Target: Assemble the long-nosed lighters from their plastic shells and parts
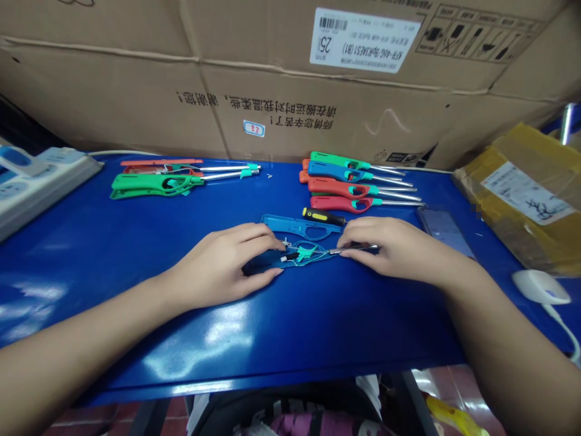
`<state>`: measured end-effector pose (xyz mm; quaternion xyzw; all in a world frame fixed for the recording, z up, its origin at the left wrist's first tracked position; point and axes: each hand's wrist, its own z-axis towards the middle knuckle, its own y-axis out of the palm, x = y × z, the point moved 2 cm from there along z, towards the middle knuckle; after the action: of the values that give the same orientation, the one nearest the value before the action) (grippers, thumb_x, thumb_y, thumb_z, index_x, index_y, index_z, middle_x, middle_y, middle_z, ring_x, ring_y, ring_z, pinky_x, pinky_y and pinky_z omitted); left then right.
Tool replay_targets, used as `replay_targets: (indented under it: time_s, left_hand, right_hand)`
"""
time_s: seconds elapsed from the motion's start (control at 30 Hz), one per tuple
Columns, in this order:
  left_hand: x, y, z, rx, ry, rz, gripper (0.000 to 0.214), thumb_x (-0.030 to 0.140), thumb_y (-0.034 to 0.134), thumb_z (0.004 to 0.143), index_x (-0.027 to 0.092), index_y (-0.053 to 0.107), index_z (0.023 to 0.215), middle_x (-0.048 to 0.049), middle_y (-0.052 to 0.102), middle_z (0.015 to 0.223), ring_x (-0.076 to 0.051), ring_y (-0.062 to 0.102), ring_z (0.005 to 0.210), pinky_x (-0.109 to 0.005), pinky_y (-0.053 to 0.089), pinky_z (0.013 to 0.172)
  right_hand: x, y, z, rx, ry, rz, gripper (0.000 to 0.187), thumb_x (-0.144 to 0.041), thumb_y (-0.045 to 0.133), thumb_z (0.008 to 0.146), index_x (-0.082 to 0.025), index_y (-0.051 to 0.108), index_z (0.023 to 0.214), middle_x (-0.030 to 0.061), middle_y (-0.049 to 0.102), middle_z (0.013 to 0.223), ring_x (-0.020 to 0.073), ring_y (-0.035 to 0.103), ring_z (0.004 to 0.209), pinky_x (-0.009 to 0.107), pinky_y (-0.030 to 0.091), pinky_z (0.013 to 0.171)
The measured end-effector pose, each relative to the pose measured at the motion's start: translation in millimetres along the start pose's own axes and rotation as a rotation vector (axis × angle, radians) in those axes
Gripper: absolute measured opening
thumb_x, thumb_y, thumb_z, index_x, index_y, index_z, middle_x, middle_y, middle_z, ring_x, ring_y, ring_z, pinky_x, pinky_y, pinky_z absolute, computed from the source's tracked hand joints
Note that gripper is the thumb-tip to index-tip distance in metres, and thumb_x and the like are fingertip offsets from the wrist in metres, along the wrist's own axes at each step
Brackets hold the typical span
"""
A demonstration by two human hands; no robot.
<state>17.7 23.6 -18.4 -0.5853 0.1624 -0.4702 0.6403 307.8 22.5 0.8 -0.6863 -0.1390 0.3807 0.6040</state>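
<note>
An opened blue lighter half-shell [290, 257] with a teal trigger part inside lies on the blue table [272, 327]. My left hand [227, 263] is curled around its handle end, fingers pressed on it. My right hand [390, 245] pinches the metal nozzle tube [358, 249] at the other end. Just behind lies a second blue shell half [302, 227] and a black and yellow screwdriver [323, 216].
Several assembled red, green and blue long lighters [354, 184] lie at the back right; more green and red ones [158, 178] at the back left. Cardboard boxes [290, 79] wall the rear. A phone [445, 229], a white mouse [540, 286] and a power strip [40, 181] flank the work.
</note>
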Motion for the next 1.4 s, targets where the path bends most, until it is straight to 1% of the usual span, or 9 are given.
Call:
replay_targets:
  time_s: [0.17,0.4,0.57,0.87,1.0,1.07,1.13,1.27,1.4]
  left_hand:
    - [-0.6,0.7,0.2,0.003,-0.009,-0.021,0.029,0.034,0.06,0.097,0.022,0.067,0.122,-0.0071,0.07,0.117,-0.022,0.068,0.108,-0.032,0.056,0.089]
    - [-0.2,-0.3,1.0,0.009,-0.012,-0.025,0.028,0.034,0.061,0.097,0.022,0.068,0.121,-0.0061,0.071,0.109,-0.02,0.068,0.1,-0.029,0.056,0.083]
    - [-0.3,0.4,1.0,0.005,-0.016,-0.047,0.026,0.034,0.06,0.097,0.022,0.069,0.118,-0.0061,0.071,0.11,-0.02,0.068,0.102,-0.03,0.056,0.085]
    - [-1.3,1.7,0.3,0.0,-0.023,-0.053,0.024,0.031,0.062,0.095,0.022,0.071,0.115,-0.006,0.069,0.106,-0.02,0.067,0.099,-0.029,0.055,0.084]
    - [-1.7,2.5,-1.1,0.001,-0.009,-0.055,0.023,0.031,0.061,0.095,0.022,0.071,0.114,-0.006,0.069,0.106,-0.021,0.067,0.099,-0.03,0.055,0.085]
    - [-1.0,3.1,-1.3,-0.002,0.001,-0.059,0.023,0.031,0.061,0.096,0.022,0.071,0.114,-0.006,0.069,0.107,-0.021,0.066,0.1,-0.031,0.054,0.085]
    - [0.0,4.1,-1.3,-0.014,0.009,-0.067,0.023,0.031,0.061,0.096,0.022,0.07,0.115,-0.0058,0.069,0.108,-0.021,0.066,0.101,-0.032,0.054,0.086]
    - [2.4,5.6,-1.8,-0.035,0.025,-0.082,0.024,0.031,0.06,0.096,0.023,0.07,0.116,-0.0055,0.069,0.109,-0.022,0.065,0.102,-0.032,0.054,0.086]
    - [4.3,5.2,-2.4,-0.037,0.032,-0.081,0.024,0.032,0.06,0.096,0.022,0.07,0.116,-0.0056,0.069,0.106,-0.021,0.065,0.101,-0.032,0.053,0.084]
  right_hand:
    - [-1.5,0.1,0.3,0.011,-0.043,-0.001,0.019,-0.026,0.056,0.1,-0.022,0.075,0.099,0.0053,0.073,0.101,0.0193,0.067,0.093,0.033,0.05,0.085]
    - [-6.0,0.3,-0.4,0.032,-0.034,-0.065,0.026,-0.029,0.055,0.1,-0.022,0.076,0.088,0.0055,0.072,0.096,0.0182,0.067,0.085,0.031,0.05,0.076]
    - [-6.9,2.0,-0.2,0.021,-0.049,-0.037,0.026,-0.03,0.054,0.101,-0.022,0.077,0.091,0.0057,0.071,0.099,0.0178,0.066,0.086,0.031,0.049,0.077]
    - [-10.0,0.4,0.2,-0.003,-0.023,-0.012,0.029,-0.03,0.053,0.102,-0.021,0.075,0.085,0.0046,0.071,0.094,0.0156,0.065,0.079,0.03,0.048,0.073]
    - [-12.2,4.6,1.2,0.084,-0.026,-0.019,0.019,-0.03,0.058,0.099,-0.023,0.075,0.099,0.0054,0.072,0.104,0.0189,0.068,0.091,0.032,0.051,0.08]
    - [-14.0,8.0,2.9,0.156,-0.022,0.0,0.019,-0.028,0.059,0.098,-0.023,0.073,0.109,0.0065,0.071,0.108,0.0205,0.067,0.099,0.034,0.052,0.085]
    - [-15.8,12.4,5.6,0.182,-0.026,0.03,0.02,-0.025,0.058,0.098,-0.023,0.072,0.113,0.007,0.07,0.11,0.0203,0.066,0.102,0.033,0.052,0.086]
    - [-18.8,20.1,11.3,0.129,-0.07,0.123,0.014,-0.025,0.06,0.098,-0.023,0.071,0.106,0.0064,0.067,0.111,0.0187,0.065,0.101,0.032,0.051,0.086]
    - [-20.8,23.3,14.4,0.11,-0.088,0.198,0.011,-0.025,0.059,0.099,-0.022,0.068,0.093,0.0049,0.065,0.102,0.0164,0.064,0.092,0.03,0.05,0.082]
